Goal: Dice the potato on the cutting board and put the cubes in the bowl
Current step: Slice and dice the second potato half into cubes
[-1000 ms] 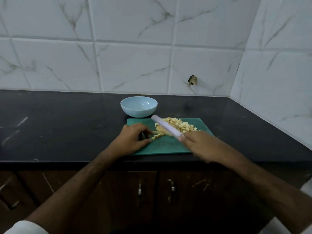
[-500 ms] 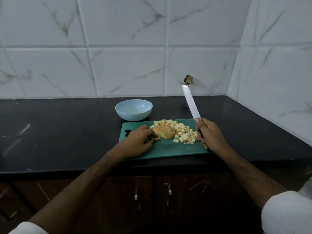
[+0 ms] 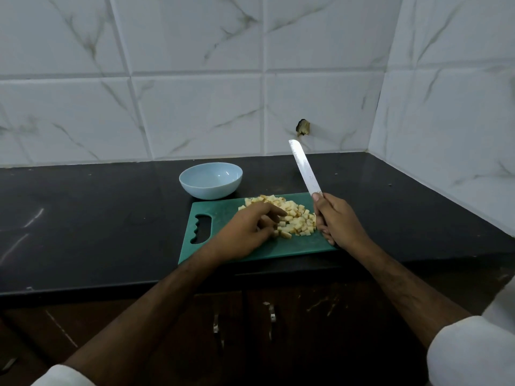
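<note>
Single head view, looking forward-down over counter (image 3: 83, 218) toward tiled corner, close range.

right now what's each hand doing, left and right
Left hand: open, fingers spread over the potato cubes on the cutting board.
Right hand: gripping the knife, blade pointing up.

black counter (image 3: 83, 218), marble tiles (image 3: 195, 112), cabinet handles (image 3: 271, 316)

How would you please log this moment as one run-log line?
left hand: open, on potato cubes | right hand: grips knife, blade up | cutting board: cubes piled | bowl: empty
</note>
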Tool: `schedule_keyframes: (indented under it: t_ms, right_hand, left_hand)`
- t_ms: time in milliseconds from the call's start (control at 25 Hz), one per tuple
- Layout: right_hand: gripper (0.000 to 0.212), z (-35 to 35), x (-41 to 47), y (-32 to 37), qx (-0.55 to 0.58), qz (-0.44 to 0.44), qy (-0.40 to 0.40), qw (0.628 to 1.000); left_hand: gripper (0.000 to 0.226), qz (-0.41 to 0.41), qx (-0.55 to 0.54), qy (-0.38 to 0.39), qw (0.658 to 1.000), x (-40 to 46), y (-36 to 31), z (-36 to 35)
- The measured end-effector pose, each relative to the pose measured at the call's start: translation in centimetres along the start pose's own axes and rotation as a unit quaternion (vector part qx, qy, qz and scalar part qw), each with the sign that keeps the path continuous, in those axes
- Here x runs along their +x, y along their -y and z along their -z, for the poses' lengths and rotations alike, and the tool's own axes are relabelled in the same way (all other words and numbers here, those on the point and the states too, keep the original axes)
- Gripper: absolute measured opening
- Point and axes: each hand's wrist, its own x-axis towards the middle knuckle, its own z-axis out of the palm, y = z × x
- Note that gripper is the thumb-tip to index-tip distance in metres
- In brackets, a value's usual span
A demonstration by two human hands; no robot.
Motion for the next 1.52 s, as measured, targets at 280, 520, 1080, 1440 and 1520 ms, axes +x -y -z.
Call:
schedule_keyframes:
  t_ms: [280, 520, 1080, 1440, 1520]
  right_hand:
    - [0.039, 0.0, 0.1, 0.0, 0.002, -0.004, 0.006, 1.0]
    - [0.039, -0.1, 0.0, 0.1, -0.005, -0.003, 0.004, 1.0]
    - [0.039, -1.3, -3.2, 5.6, -0.368, -0.006, 0.227, 0.902]
    - [0.037, -3.7, -5.8, 5.8, -0.435, -0.022, 0.233, 0.869]
    - [0.036, -4.0, -6.2, 6.0, -0.456, -0.016, 0.229, 0.86]
  left_hand:
    - [0.015, 0.049, 0.284, -0.058, 0.956, -3.0, 4.6, 3.7]
    - [0.011, -0.012, 0.285, -0.092, 0.954, -4.3, 3.8, 3.5]
    - [0.01, 0.03, 0.122, -0.063, 0.99, -4.5, 4.2, 4.2]
    - [0.01, 0.068, 0.075, -0.059, 0.993, -3.8, 4.5, 4.2]
    - [0.008, 0.065, 0.08, -0.048, 0.994, -3.6, 4.4, 4.4]
